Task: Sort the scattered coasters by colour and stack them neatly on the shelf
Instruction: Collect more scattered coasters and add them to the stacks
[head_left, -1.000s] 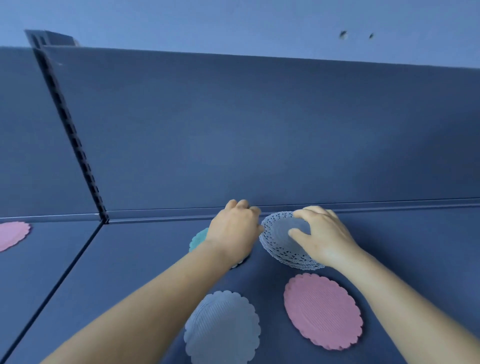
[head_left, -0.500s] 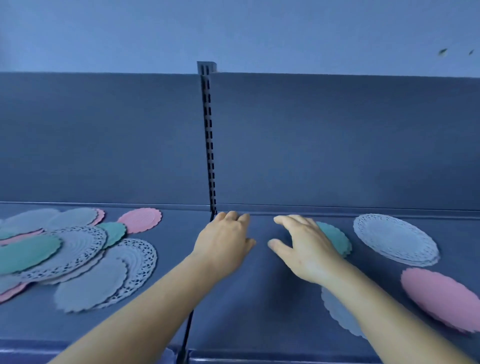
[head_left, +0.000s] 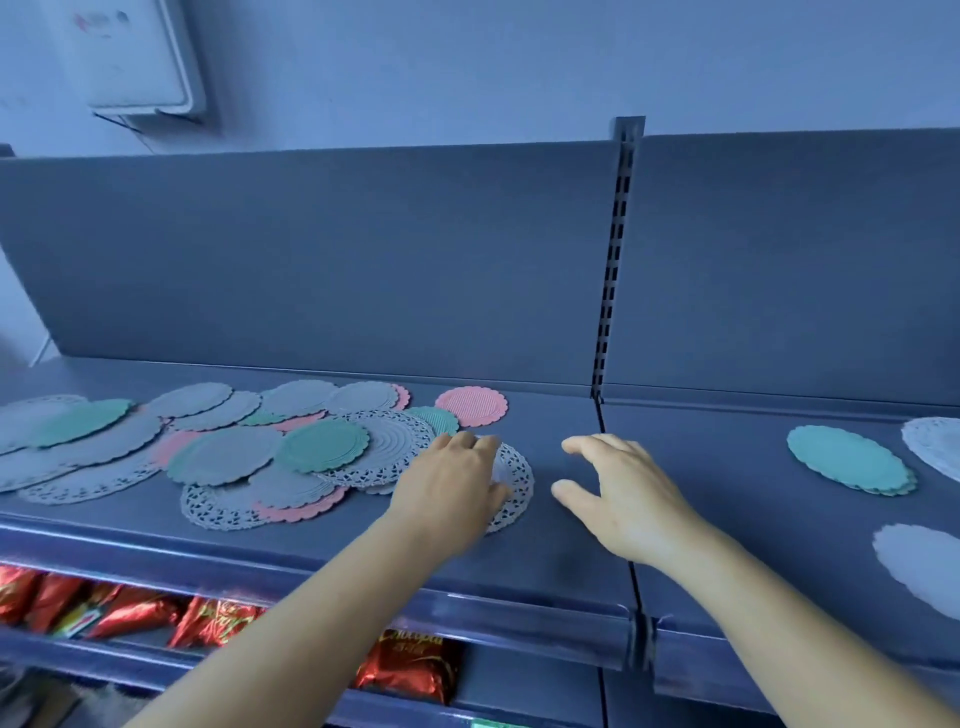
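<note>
Both hands (head_left: 540, 488) empty and spread, left hand (head_left: 449, 491) flat on lace coaster (head_left: 511, 486) beside overlapping coaster heap (head_left: 249, 447).

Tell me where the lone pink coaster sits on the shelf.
In the head view, the pink coaster lies flat near the shelf's back edge, at the right end of the scattered pile, just beyond the left hand and left of the slotted upright.

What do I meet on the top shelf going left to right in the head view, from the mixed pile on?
Mixed pile of coasters → lone pink coaster → left hand on a white lace coaster → right hand, open → slotted upright → teal stack → white lace stack at the right edge.
</note>
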